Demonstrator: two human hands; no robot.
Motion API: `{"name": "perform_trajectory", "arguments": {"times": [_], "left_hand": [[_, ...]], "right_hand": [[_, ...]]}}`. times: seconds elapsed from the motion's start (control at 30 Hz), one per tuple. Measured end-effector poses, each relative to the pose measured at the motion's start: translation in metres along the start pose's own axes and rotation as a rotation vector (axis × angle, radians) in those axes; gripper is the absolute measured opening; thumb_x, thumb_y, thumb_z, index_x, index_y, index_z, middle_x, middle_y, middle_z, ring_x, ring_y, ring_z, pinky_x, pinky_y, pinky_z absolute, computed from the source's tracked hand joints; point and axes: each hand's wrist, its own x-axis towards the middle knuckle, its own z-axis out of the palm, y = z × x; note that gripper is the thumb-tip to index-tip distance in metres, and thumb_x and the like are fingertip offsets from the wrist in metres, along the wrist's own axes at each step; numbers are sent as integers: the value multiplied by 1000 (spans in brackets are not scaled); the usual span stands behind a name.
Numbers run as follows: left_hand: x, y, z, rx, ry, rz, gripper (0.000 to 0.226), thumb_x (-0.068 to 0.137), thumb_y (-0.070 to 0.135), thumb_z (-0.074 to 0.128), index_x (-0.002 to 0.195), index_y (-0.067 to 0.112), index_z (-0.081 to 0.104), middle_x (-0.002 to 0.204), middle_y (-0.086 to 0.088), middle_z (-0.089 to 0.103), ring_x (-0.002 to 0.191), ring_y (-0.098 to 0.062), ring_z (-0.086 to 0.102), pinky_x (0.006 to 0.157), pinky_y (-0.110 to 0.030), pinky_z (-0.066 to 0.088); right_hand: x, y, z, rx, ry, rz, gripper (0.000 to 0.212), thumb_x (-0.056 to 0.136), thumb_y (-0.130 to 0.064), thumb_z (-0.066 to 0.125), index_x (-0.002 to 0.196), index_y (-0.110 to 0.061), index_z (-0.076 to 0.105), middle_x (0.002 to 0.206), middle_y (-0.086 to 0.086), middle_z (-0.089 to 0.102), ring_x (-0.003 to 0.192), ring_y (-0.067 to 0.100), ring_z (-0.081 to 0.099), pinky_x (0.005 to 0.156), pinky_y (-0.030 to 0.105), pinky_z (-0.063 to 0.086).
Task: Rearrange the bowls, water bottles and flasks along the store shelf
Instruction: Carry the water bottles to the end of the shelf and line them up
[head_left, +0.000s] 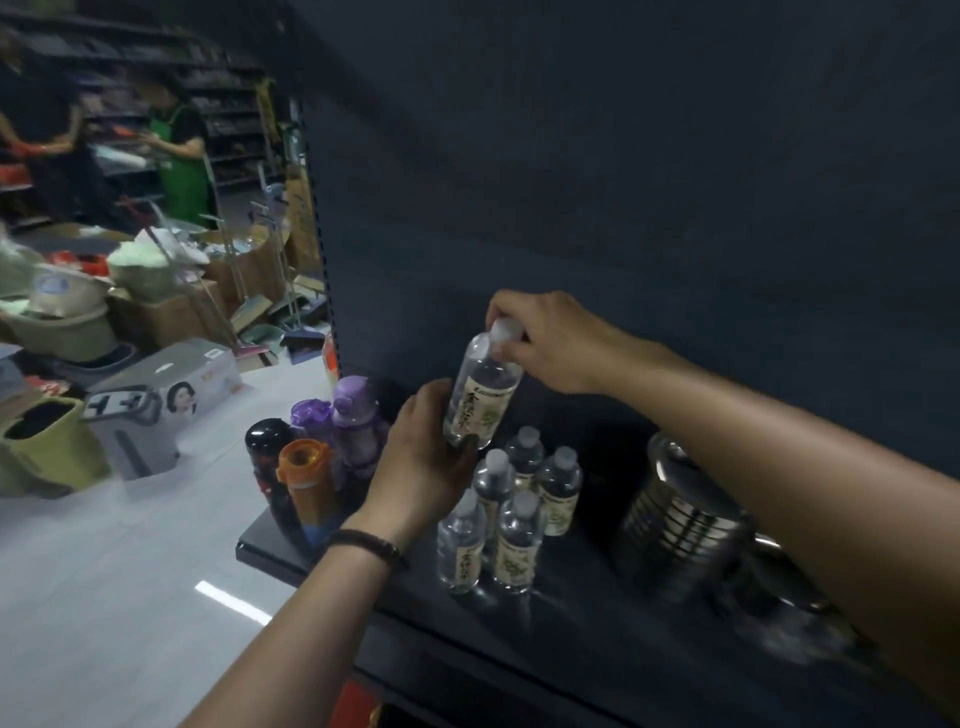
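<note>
The left hand (436, 457) grips the base of a clear plastic water bottle (483, 397), the right hand (550, 338) pinches its white cap (503, 330); five matching cylindrical bottles (519, 540) stand below.

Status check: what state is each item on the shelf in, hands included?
Held water bottle, capped, tilted, off the shelf.
Left hand, grips its base.
Right hand, grips its cap.
Five water bottles, upright, capped, clustered.
Flasks, upright, lids shut.
Steel bowls, stacked.
</note>
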Motion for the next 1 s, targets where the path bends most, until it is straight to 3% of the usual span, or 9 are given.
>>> {"name": "perform_trajectory", "arguments": {"times": [0.2, 0.43, 0.6, 0.77, 1.0], "left_hand": [[-36, 69, 12, -150, -88, 70, 60, 88, 20, 77, 135, 46, 49, 130, 16, 67, 120, -3, 66, 102, -41, 59], [-109, 143, 64, -221, -176, 121, 51, 94, 10, 68, 137, 33, 52, 128, 16, 69, 116, 2, 68, 98, -37, 61], [-160, 213, 128, -210, -373, 125, 39, 97, 9, 61, 129, 30, 57, 115, 15, 72, 105, 5, 68, 91, -30, 60], [-227, 297, 211, -258, -567, 98, 34, 99, 3, 62, 126, 21, 61, 109, 10, 75, 97, 7, 70, 79, -14, 56], [-342, 419, 340, -348, -886, 26, 41, 100, -1, 62, 132, 24, 61, 119, 9, 75, 109, -4, 72, 84, -21, 60]], "right_hand": [[-86, -8, -61, 8, 69, 56, 14, 96, -40, 71, 101, -33, 60, 99, -9, 68, 88, 12, 66, 72, 38, 59], [-214, 26, -88, 28, 124, 137, 15, 97, -47, 69, 100, -37, 58, 99, -7, 66, 83, 14, 68, 71, 42, 62], [-330, 79, -100, 36, 99, 253, 15, 100, -49, 66, 102, -40, 55, 101, -7, 66, 84, 14, 68, 74, 45, 63], [-468, 139, -125, -4, 87, 384, 14, 101, -47, 64, 104, -40, 52, 102, -8, 64, 88, 14, 66, 78, 44, 61], [-671, 224, -158, -48, 93, 620, 16, 101, -43, 65, 106, -36, 52, 104, -2, 63, 91, 21, 64, 81, 47, 58]]}}
